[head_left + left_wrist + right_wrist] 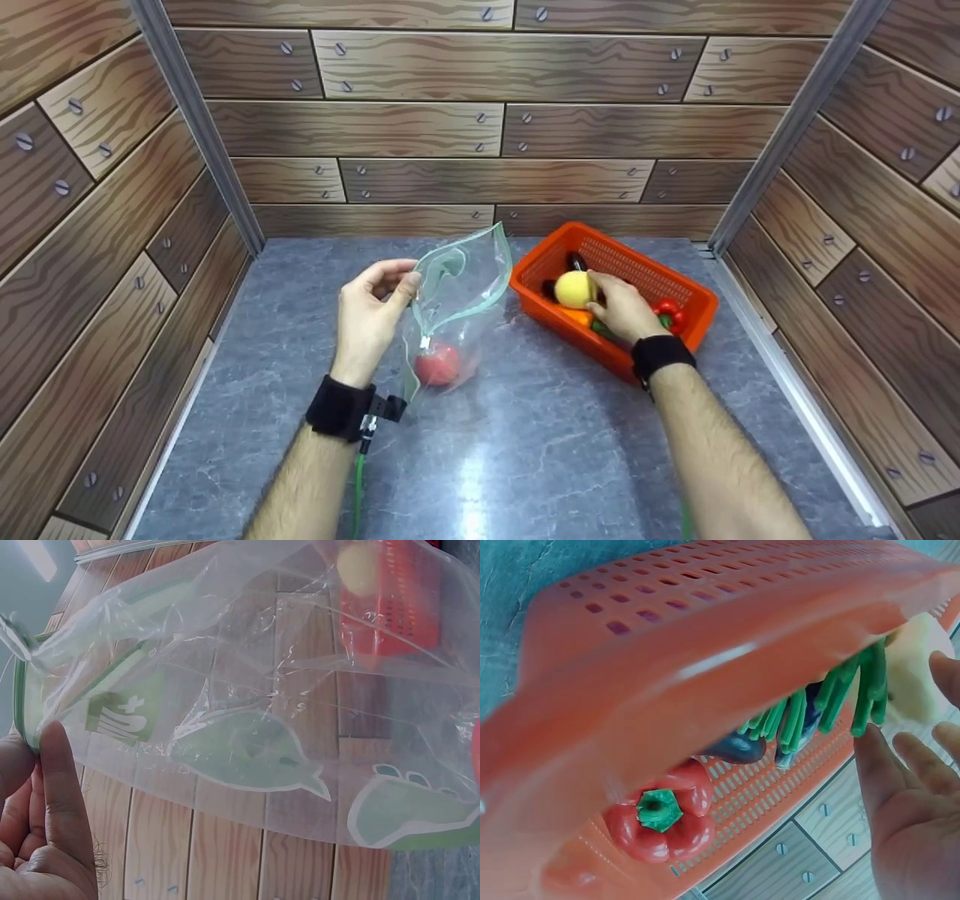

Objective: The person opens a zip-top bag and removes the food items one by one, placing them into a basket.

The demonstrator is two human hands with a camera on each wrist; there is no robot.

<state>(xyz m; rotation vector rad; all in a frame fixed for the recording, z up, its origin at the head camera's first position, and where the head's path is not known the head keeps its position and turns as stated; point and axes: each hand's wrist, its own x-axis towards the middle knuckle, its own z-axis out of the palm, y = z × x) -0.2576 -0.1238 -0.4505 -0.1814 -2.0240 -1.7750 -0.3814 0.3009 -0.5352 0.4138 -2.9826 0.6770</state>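
My left hand [367, 315] pinches the green-edged rim of a clear zip bag [469, 281] between thumb and fingers; the bag hangs with its mouth spread. At its bottom lies a round red item [439, 365], blurred by the plastic. Green printed shapes show on the bag [247, 750] in the left wrist view. Over the orange basket [551, 315], my right hand [626, 306] holds a round yellow fruit [574, 290] by its right side, thumb and fingers against it. The right wrist view shows the pale yellow fruit [915, 671] beside the fingers.
Inside the basket are a red bell pepper [664, 814], dark eggplant-like pieces [739, 748], green stalks [862, 686] and an orange piece [577, 316]. Plank-patterned walls [420, 127] enclose the grey marbled table [525, 457] at the back and sides. A green cable [358, 487] trails from the left wrist.
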